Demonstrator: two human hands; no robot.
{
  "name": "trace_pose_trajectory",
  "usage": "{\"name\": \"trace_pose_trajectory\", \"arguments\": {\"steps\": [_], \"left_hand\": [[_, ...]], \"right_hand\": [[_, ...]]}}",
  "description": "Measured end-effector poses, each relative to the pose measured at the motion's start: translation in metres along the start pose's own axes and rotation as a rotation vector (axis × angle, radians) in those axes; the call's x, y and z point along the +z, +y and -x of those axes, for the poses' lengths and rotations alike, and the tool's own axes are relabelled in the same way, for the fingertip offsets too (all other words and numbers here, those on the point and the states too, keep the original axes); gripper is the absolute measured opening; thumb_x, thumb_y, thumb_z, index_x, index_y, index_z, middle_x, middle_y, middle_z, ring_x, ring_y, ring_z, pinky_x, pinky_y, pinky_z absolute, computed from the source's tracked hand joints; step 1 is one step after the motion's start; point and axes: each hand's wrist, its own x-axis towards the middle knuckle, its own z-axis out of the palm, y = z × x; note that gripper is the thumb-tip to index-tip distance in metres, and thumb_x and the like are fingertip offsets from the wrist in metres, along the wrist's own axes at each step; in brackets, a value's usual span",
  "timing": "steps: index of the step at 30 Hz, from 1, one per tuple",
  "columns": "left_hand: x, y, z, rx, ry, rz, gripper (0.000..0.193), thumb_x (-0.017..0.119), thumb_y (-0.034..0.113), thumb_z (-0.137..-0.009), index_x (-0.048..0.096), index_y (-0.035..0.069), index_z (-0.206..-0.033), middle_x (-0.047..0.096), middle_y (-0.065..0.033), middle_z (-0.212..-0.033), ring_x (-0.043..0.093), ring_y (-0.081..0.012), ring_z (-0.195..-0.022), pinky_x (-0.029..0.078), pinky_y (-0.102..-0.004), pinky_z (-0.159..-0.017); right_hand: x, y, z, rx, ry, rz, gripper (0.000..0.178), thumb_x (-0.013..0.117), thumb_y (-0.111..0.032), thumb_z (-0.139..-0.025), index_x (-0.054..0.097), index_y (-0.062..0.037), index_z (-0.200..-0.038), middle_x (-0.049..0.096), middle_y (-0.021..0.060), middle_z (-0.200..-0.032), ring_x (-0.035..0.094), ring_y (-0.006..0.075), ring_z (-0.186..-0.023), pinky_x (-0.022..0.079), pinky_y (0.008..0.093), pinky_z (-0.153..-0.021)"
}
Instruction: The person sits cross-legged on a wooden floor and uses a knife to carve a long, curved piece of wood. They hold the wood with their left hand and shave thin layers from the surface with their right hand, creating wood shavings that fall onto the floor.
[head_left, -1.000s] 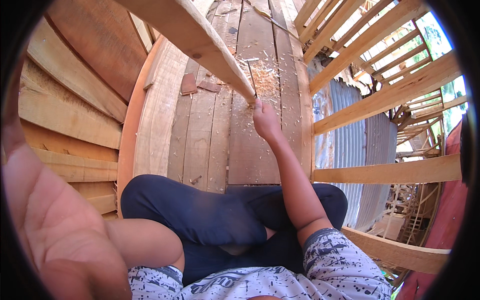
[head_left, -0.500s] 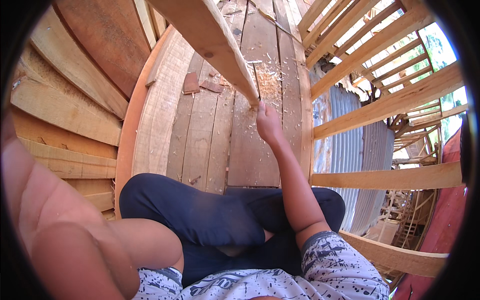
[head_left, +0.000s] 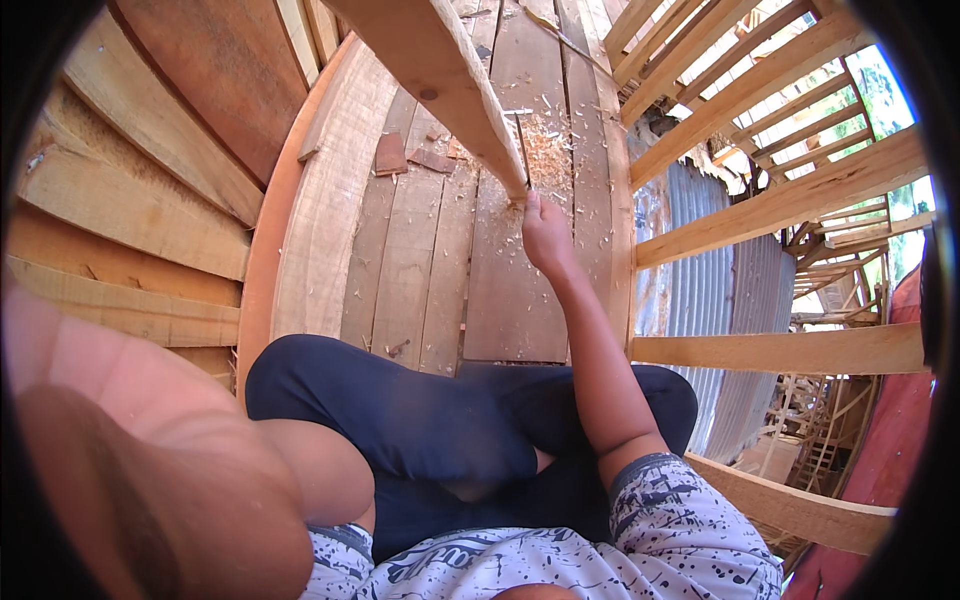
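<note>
My right hand [head_left: 548,240] reaches forward with closed fingers at the near, tapered end of a long wooden beam [head_left: 450,95]. A thin dark blade [head_left: 522,150], seen nearly edge-on, runs up from this fist alongside the beam's right edge; its handle is hidden in my fingers. The beam slants in from the top of the view, with a rough, pared right edge. Raised very close to the camera at the lower left, my left hand [head_left: 130,375] looks large and blurred. Its fingers cannot be made out.
Pale wood shavings [head_left: 545,150] lie scattered on the plank floor [head_left: 515,290], beside reddish wood offcuts [head_left: 390,155]. A boarded wall [head_left: 150,240] curves along the left. On the right stand slatted timbers [head_left: 780,200] and corrugated metal sheet [head_left: 705,300]. My crossed legs [head_left: 390,410] rest in front.
The view has shifted a little, with the scene sliding slightly right and up. My left hand and forearm have changed angle near the camera. My right hand keeps its place at the beam's end.
</note>
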Motion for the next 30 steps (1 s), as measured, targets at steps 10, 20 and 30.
{"name": "trace_pose_trajectory", "arguments": {"steps": [10, 20, 30], "left_hand": [[0.009, -0.035, 0.015, -0.087, 0.260, -0.186, 0.057, 0.067, -0.001, -0.087, 0.040, 0.002, -0.137, 0.048, -0.0184, -0.135, 0.047, -0.0266, -0.126, 0.042, -0.0439, -0.106], [0.042, -0.110, 0.065, -0.623, 0.147, -0.179, 0.041, 0.069, 0.000, -0.089, 0.044, 0.004, -0.123, 0.061, -0.0094, -0.118, 0.056, -0.0146, -0.111, 0.046, -0.0301, -0.096], [0.032, -0.126, 0.069, -0.667, 0.078, -0.140, 0.044, 0.074, 0.002, -0.086, 0.044, 0.002, -0.118, 0.065, -0.0091, -0.105, 0.063, -0.0140, -0.099, 0.051, -0.0284, -0.090]], "right_hand": [[0.002, 0.007, -0.001, 0.000, 0.024, -0.027, 0.046, 0.039, -0.031, -0.104, 0.062, 0.0067, -0.094, 0.063, 0.0272, -0.080, 0.063, 0.0419, -0.078, 0.046, 0.0484, -0.073], [-0.012, -0.023, 0.013, -0.050, -0.008, 0.052, 0.043, 0.043, -0.029, -0.103, 0.062, 0.0069, -0.091, 0.062, 0.0269, -0.077, 0.062, 0.0417, -0.075, 0.046, 0.0499, -0.070], [-0.010, 0.025, -0.008, 0.182, -0.118, 0.009, 0.046, 0.039, -0.032, -0.104, 0.065, 0.0063, -0.099, 0.064, 0.0258, -0.081, 0.063, 0.0392, -0.075, 0.047, 0.0483, -0.072]]}}
